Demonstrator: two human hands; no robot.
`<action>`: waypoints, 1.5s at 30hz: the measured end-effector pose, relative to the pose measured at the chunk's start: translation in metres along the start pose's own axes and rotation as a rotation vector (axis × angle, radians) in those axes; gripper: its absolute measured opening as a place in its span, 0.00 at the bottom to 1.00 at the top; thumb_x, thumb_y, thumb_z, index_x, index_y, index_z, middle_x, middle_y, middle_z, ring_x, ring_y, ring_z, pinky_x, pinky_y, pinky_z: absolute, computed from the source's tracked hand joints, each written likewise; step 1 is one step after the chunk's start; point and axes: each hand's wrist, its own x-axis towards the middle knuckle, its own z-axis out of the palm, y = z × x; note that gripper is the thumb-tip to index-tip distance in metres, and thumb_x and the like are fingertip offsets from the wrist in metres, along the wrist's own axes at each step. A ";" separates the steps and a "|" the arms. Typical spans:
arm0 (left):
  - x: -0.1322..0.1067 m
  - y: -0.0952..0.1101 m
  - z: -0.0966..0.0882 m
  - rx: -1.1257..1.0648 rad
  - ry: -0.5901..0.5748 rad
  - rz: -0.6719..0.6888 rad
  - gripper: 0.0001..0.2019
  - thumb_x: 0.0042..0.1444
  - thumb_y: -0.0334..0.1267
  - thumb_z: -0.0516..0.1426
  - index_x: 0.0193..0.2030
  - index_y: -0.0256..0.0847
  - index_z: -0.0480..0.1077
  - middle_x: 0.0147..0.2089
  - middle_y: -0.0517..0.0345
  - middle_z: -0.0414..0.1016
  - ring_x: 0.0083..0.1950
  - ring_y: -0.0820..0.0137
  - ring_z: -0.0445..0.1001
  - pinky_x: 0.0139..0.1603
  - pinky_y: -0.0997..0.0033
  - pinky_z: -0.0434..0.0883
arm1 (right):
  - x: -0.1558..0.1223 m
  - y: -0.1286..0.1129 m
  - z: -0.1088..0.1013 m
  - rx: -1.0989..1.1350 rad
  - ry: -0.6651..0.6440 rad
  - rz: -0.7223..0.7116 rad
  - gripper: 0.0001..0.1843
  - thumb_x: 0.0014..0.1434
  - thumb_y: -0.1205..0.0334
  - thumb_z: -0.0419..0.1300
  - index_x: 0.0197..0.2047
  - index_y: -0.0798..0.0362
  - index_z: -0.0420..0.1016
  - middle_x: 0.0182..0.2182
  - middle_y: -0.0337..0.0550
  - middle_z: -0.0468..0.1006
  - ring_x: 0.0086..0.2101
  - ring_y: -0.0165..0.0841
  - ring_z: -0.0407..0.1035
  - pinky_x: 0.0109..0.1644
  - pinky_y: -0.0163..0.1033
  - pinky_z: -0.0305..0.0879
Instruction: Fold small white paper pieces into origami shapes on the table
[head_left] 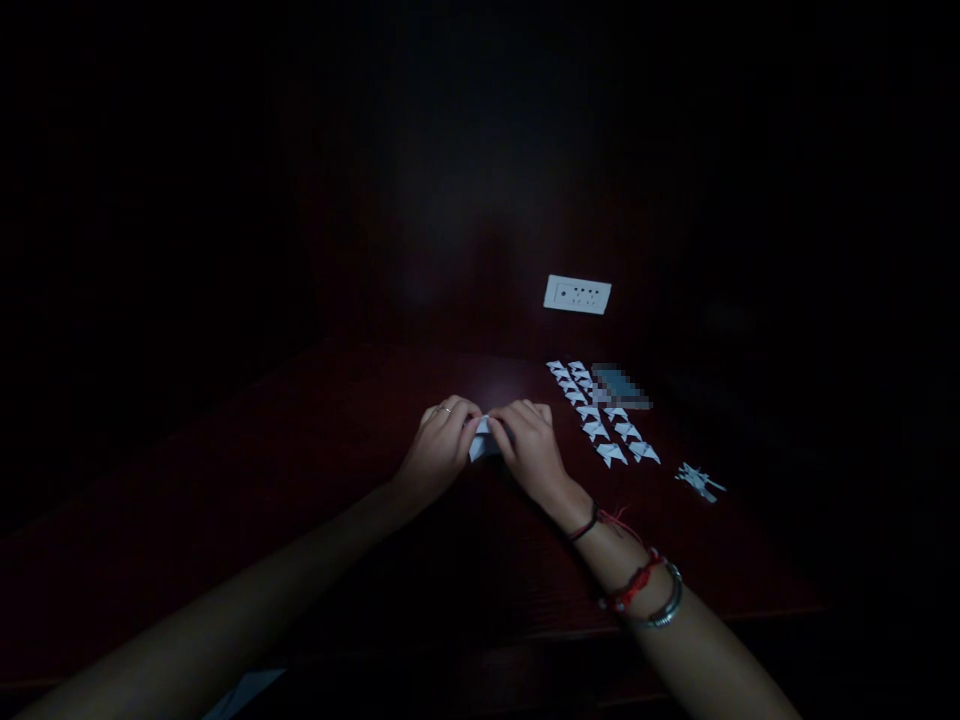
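Note:
Between my two hands is a small folded white paper (484, 442), pinched from both sides just above the dark red table (300, 480). My left hand (444, 437), with a ring on one finger, grips its left side between thumb and fingers. The right side is in the fingers of my right hand (529, 445), whose wrist bears red cords and a metal bangle. Fingers cover part of the paper, so its full shape is hidden. To the right, several small folded paper figures (595, 431) lie in two slanting rows.
Beside the far end of the rows lies a blurred bluish flat item (621, 386). Thin paper strips (700, 481) form a small pile farther right. A white power socket (577, 295) is on the back panel. Something pale (247, 692) shows below the table's front edge.

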 end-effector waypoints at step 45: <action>0.000 -0.014 0.002 -0.692 -0.200 -0.296 0.11 0.55 0.39 0.45 0.39 0.38 0.63 0.33 0.59 0.67 0.35 0.71 0.66 0.35 0.73 0.64 | -0.004 0.015 0.001 0.325 -0.089 0.087 0.07 0.51 0.65 0.54 0.35 0.55 0.70 0.28 0.41 0.68 0.30 0.28 0.62 0.34 0.33 0.58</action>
